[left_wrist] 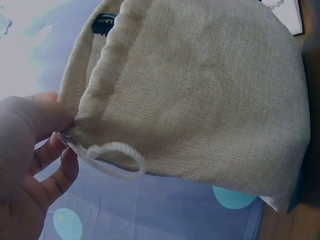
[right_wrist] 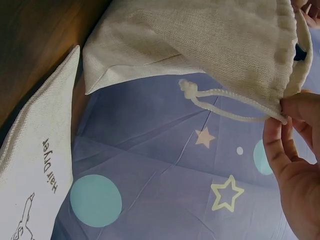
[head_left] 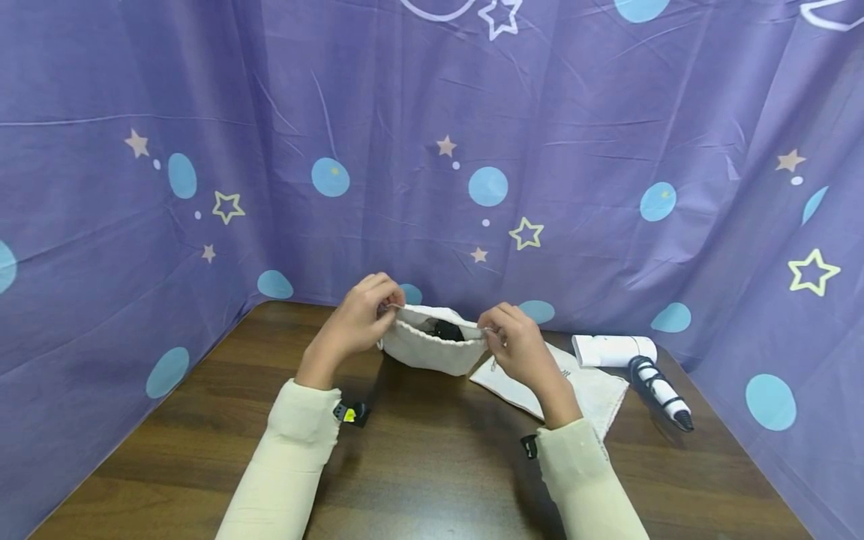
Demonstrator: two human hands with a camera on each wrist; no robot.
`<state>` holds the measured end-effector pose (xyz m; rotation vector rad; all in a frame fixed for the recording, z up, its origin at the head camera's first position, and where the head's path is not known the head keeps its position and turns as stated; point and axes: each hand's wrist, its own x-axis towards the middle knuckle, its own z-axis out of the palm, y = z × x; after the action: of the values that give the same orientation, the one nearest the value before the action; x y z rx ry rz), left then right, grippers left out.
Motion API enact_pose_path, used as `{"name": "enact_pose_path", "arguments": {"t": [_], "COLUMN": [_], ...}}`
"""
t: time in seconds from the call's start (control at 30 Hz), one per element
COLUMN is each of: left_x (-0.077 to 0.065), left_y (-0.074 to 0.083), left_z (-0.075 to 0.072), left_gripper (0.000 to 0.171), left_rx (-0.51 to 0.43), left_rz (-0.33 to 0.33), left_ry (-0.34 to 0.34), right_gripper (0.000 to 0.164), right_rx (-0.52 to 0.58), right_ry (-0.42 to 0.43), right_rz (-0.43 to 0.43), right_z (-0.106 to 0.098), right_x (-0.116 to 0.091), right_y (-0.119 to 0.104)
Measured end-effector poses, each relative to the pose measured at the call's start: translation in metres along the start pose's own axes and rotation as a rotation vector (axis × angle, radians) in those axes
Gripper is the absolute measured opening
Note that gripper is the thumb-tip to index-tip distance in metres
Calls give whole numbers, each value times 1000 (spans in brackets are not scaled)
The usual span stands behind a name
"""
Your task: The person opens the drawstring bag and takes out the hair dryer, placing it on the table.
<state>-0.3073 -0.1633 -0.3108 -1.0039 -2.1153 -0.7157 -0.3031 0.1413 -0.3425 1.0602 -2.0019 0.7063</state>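
A cream cloth drawstring bag [head_left: 425, 354] stands on the wooden table with its mouth partly spread. Inside the mouth a black item [head_left: 448, 330] shows; most of it is hidden by the cloth. My left hand [head_left: 364, 313] pinches one corner of the bag's mouth, where a looped white drawstring [left_wrist: 120, 150] hangs. At the opposite corner my right hand [head_left: 520, 341] pinches the rim between thumb and fingers. Below that grip dangles a knotted white cord [right_wrist: 215, 97], best seen in the right wrist view.
Right of the bag lies a flat white cloth pouch [right_wrist: 35, 165] printed "Hair Dryer". Beyond it are a white cylindrical piece [head_left: 613, 350] and a white handle wrapped in black cord [head_left: 661, 390]. A purple patterned curtain [head_left: 405, 150] hangs behind the table [head_left: 418, 465].
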Motion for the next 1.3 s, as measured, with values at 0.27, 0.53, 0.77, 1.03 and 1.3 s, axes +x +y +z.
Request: {"name": "enact_pose_path", "arguments": {"t": [0.27, 0.53, 0.77, 1.03, 1.3], "left_x": [-1, 1, 0, -6, -11], "left_y": [-1, 0, 0, -5, -8], "left_z": [-6, -4, -7, -13, -17], "left_gripper": [24, 27, 31, 32, 31], "left_rx": [-22, -21, -62, -174, -205], "left_rz": [-30, -26, -35, -68, -93], "left_ry": [-35, -83, -101, -112, -120], "right_gripper": [31, 31, 31, 35, 31], "right_rx": [8, 7, 18, 54, 85], "right_ry": [-12, -3, -22, 2, -23], "right_rz": [-1, -13, -24, -41, -42], "right_z": [-3, -3, -4, -7, -9], "right_x": [1, -1, 0, -1, -2], "right_y": [0, 3, 4, 7, 9]}}
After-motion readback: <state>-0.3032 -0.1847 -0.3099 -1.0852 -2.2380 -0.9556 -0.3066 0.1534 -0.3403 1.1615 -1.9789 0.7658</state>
